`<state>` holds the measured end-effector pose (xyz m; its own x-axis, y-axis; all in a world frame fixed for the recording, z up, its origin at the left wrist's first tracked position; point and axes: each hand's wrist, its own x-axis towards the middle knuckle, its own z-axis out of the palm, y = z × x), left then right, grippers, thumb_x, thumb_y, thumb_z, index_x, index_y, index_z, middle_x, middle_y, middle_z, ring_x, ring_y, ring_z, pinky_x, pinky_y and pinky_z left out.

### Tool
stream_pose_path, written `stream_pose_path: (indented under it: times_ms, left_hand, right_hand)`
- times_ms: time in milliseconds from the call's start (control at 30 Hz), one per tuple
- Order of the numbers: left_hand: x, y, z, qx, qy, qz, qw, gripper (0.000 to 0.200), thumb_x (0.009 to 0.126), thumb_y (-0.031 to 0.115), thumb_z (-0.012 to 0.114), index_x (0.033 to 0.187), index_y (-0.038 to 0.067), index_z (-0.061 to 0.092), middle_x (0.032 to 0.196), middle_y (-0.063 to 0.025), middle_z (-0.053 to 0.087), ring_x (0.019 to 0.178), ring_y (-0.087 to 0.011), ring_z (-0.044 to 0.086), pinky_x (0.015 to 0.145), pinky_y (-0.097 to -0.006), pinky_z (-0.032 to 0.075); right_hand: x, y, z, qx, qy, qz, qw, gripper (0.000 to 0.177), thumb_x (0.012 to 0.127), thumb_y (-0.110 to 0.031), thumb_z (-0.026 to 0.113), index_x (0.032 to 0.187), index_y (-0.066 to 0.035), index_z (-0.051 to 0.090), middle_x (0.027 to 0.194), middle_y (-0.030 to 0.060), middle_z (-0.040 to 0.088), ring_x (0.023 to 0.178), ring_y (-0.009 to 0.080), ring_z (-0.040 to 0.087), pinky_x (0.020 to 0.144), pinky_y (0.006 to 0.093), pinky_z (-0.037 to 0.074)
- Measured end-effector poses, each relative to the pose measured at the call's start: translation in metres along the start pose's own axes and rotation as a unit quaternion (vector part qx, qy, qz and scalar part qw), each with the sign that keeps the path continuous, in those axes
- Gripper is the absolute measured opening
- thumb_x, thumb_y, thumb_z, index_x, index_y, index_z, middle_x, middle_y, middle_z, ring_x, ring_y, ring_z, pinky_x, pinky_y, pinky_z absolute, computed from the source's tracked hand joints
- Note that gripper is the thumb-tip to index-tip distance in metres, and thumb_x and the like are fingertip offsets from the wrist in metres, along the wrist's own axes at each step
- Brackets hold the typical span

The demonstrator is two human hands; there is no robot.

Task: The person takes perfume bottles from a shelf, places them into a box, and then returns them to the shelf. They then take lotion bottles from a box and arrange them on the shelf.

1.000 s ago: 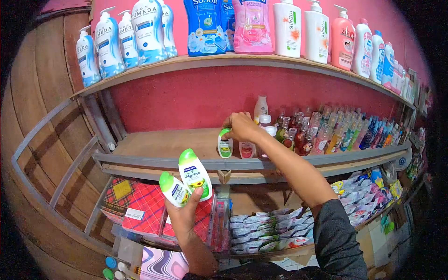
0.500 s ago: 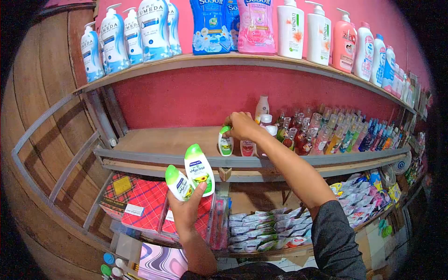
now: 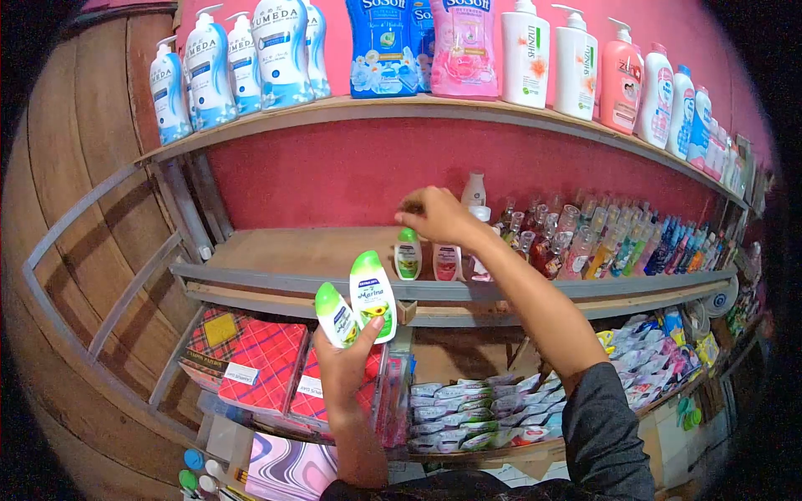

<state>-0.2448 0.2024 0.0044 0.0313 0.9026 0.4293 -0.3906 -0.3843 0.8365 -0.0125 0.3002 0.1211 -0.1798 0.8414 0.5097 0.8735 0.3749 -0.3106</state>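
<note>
My left hand (image 3: 344,367) is closed around two white bottles with green caps: a larger bottle (image 3: 373,301) and a smaller bottle (image 3: 337,317), both tilted left. On the middle shelf (image 3: 292,250), a small green-capped bottle (image 3: 408,257) stands upright. Just above its cap is my right hand (image 3: 430,215), fingers bent and drawn together; whether they touch the cap is hard to tell. Beside that bottle stands one with a pink-red label (image 3: 447,262), its top hidden behind my right hand and forearm.
Many perfume bottles (image 3: 576,250) stand on the right of the middle shelf. Pump bottles (image 3: 209,75) and detergent pouches (image 3: 464,50) line the upper shelf (image 3: 334,110). Below are red plaid boxes (image 3: 259,359) and rows of sachets (image 3: 468,413).
My right hand has let go of the small green-capped bottle and risen slightly above it. My left hand and its two bottles have moved right, nearer the shelf edge.
</note>
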Motion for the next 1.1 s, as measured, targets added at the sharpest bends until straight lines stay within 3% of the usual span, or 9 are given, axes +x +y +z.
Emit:
stream_pose_path:
  times_ms: [100, 200, 300, 400, 600, 700, 800, 833, 1100]
  left_hand:
    - [0.002, 0.001, 0.002, 0.012, -0.011, -0.011, 1.0, 0.033, 0.08, -0.001, 0.075, 0.11, -0.004, 0.063, 0.099, -0.0087, 0.07, 0.087, -0.0129, 0.067, 0.077, -0.0271, 0.053]
    - [0.004, 0.005, 0.009, 0.017, -0.023, -0.023, 0.999, 0.033, 0.081, 0.0, 0.075, 0.111, -0.004, 0.062, 0.099, -0.0086, 0.07, 0.087, -0.0132, 0.067, 0.078, -0.0272, 0.053]
    - [0.008, 0.0, 0.013, 0.0, -0.039, -0.014, 0.999, 0.034, 0.082, 0.002, 0.074, 0.113, -0.004, 0.061, 0.102, -0.0094, 0.07, 0.089, -0.0139, 0.067, 0.078, -0.0275, 0.053]
    - [0.018, -0.005, 0.018, -0.027, -0.034, 0.04, 0.998, 0.033, 0.085, 0.003, 0.072, 0.115, -0.004, 0.06, 0.101, -0.0084, 0.069, 0.085, -0.0123, 0.065, 0.075, -0.0262, 0.052]
    - [0.027, -0.003, 0.002, -0.015, 0.068, 0.049, 0.996, 0.029, 0.092, 0.013, 0.067, 0.115, -0.002, 0.059, 0.08, -0.002, 0.061, 0.065, -0.0079, 0.056, 0.058, -0.0229, 0.05]
    - [0.026, -0.004, -0.006, 0.002, 0.071, 0.041, 0.997, 0.028, 0.094, 0.019, 0.063, 0.113, -0.001, 0.06, 0.078, -0.0044, 0.06, 0.064, -0.0122, 0.059, 0.054, -0.025, 0.052]
    - [0.026, -0.004, -0.008, -0.009, 0.054, 0.032, 0.998, 0.024, 0.093, 0.015, 0.063, 0.111, -0.001, 0.059, 0.077, -0.0054, 0.06, 0.063, -0.013, 0.06, 0.055, -0.027, 0.055]
    - [0.026, -0.004, -0.007, -0.015, 0.059, 0.028, 0.998, 0.023, 0.093, 0.014, 0.063, 0.11, -0.001, 0.058, 0.077, -0.0058, 0.06, 0.064, -0.0133, 0.06, 0.055, -0.0277, 0.055]
    - [0.027, -0.012, -0.012, -0.035, 0.048, 0.016, 0.998, 0.024, 0.088, 0.011, 0.07, 0.105, -0.001, 0.06, 0.083, -0.0043, 0.063, 0.068, -0.0096, 0.062, 0.057, -0.0257, 0.057]
  right_hand:
    - [-0.012, -0.031, -0.029, 0.186, -0.109, -0.047, 0.975, 0.046, 0.093, -0.038, 0.065, 0.116, 0.002, 0.066, 0.094, 0.0107, 0.072, 0.092, 0.0155, 0.065, 0.084, 0.0339, 0.052]
    - [-0.026, -0.056, -0.043, 0.185, -0.214, -0.107, 0.953, 0.043, 0.093, -0.032, 0.066, 0.119, 0.002, 0.064, 0.095, 0.0087, 0.072, 0.088, 0.0124, 0.064, 0.078, 0.0307, 0.053]
    - [-0.028, -0.068, -0.048, 0.223, -0.311, -0.086, 0.92, 0.037, 0.091, -0.021, 0.069, 0.119, 0.002, 0.064, 0.098, 0.0069, 0.071, 0.086, 0.0103, 0.064, 0.073, 0.0265, 0.053]
    - [-0.025, -0.063, -0.053, 0.248, -0.28, -0.085, 0.924, 0.033, 0.089, -0.013, 0.071, 0.117, 0.003, 0.065, 0.099, 0.0061, 0.071, 0.085, 0.0091, 0.064, 0.071, 0.0239, 0.054]
    - [0.0, -0.029, -0.062, 0.286, -0.009, -0.108, 0.952, 0.029, 0.084, -0.014, 0.073, 0.106, 0.004, 0.068, 0.093, 0.0116, 0.072, 0.083, 0.0138, 0.066, 0.077, 0.0315, 0.053]
    - [0.012, -0.016, -0.057, 0.11, 0.084, -0.06, 0.989, 0.022, 0.087, -0.007, 0.068, 0.105, 0.005, 0.065, 0.093, 0.0112, 0.071, 0.086, 0.016, 0.068, 0.076, 0.0304, 0.054]
    - [0.027, -0.003, -0.046, -0.064, 0.103, -0.026, 0.992, 0.029, 0.082, -0.011, 0.073, 0.104, 0.006, 0.066, 0.09, 0.0185, 0.07, 0.085, 0.0263, 0.07, 0.078, 0.0363, 0.055]
    - [0.035, 0.01, -0.036, -0.062, 0.111, -0.026, 0.992, 0.033, 0.077, -0.013, 0.075, 0.103, 0.005, 0.067, 0.094, 0.0239, 0.069, 0.09, 0.0353, 0.069, 0.081, 0.0409, 0.054]
    - [0.056, 0.055, 0.004, -0.197, -0.058, 0.034, 0.978, 0.037, 0.072, -0.02, 0.08, 0.104, -0.004, 0.071, 0.101, 0.0204, 0.069, 0.097, 0.0369, 0.067, 0.083, 0.0448, 0.053]
